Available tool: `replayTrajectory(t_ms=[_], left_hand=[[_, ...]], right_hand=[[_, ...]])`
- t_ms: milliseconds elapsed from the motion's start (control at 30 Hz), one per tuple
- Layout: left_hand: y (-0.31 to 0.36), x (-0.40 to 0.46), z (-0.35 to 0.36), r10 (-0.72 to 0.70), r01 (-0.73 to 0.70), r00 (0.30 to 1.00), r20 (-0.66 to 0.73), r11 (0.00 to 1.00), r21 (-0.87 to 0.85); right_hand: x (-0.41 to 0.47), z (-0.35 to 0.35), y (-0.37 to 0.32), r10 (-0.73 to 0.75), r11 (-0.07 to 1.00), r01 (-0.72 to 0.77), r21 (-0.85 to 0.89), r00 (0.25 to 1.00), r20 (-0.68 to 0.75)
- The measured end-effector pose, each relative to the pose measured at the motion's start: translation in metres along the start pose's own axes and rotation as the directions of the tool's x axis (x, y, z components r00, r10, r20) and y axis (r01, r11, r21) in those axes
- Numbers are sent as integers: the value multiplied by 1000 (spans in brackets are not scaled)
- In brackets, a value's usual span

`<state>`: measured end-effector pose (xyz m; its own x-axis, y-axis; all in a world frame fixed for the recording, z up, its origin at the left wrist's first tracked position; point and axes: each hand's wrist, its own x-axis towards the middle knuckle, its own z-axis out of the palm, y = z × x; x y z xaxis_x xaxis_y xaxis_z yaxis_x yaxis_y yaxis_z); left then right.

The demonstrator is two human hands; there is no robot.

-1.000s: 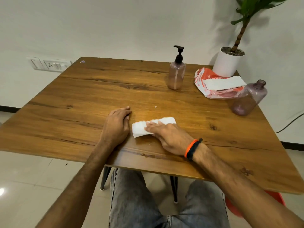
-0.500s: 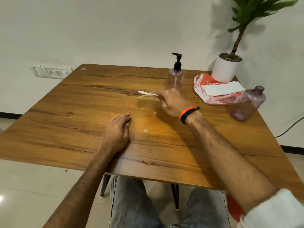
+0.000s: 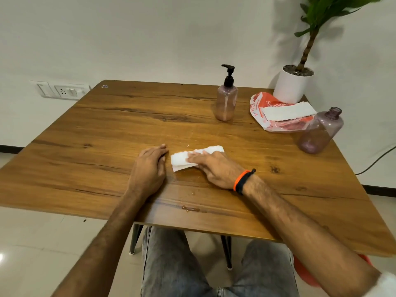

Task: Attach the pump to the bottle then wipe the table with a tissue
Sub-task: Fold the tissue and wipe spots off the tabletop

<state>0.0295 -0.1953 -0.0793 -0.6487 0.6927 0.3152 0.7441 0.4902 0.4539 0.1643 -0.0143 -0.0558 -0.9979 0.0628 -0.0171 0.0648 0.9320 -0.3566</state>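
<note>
The pump bottle stands upright toward the far side of the wooden surface, pump fitted, so the wiping step looks under way. The right hand presses a folded white tissue flat near the front, its grip apart, fingers straight on the paper. The left hand rests flat just beside it (probably steadying), grip relaxed and holding nothing.

The tissue under my right grip is plain white on a warm brown surface streaked with dark wood grain. At one o'clock stands a translucent mauve bottle with a black pump. At two o'clock lie an orange-and-white wrapper, a second mauve bottle and a white pot of green leaves; my wristband is orange and black.
</note>
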Motion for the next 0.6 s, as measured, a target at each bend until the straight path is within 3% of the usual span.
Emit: replayTrajectory(t_ms=[267, 400, 500, 600], left_hand=[[8, -2, -3, -30, 30, 1000, 3, 1000, -2], [8, -2, -5, -34, 35, 999, 31, 999, -13], [8, -3, -4, -28, 28, 999, 16, 999, -17], [6, -3, -2, -33, 33, 999, -10, 999, -25]], right_hand=[[-41, 0, -28, -137, 990, 134, 46, 988, 66], [-44, -19, -28, -94, 927, 64, 370, 994, 63], [-37, -28, -25, 28, 721, 23, 693, 998, -62], [-27, -35, -22, 241, 285, -95, 954, 970, 25]])
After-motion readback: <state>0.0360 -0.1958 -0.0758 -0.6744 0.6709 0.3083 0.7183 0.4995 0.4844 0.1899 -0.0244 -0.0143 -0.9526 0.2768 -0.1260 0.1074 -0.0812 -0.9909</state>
